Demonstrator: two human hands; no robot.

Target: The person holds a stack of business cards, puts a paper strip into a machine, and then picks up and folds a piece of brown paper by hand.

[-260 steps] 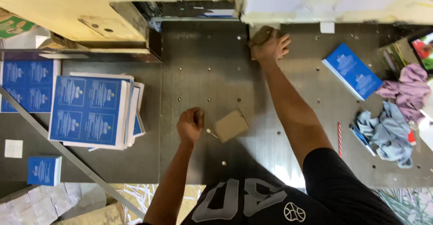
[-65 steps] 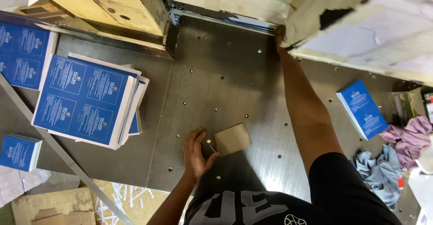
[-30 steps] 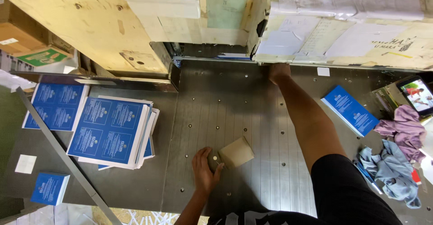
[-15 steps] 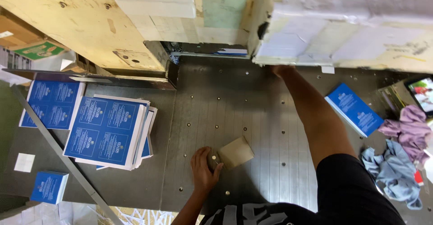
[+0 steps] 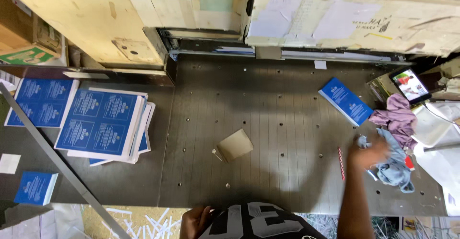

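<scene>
Right hand blurred at right of frame, grip indeterminate, touching grey rag; left hand loosely curled, empty, bottom centre; advisable to gather rag fully before lifting.

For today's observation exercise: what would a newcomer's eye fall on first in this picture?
Most likely the stack of blue printed sheets on the left of the dark metal table. Next, the small brown card lying alone near the table's middle. On the right, the blurred right hand is at a grey-blue rag, with a purple cloth and a lit phone screen behind it.
</scene>
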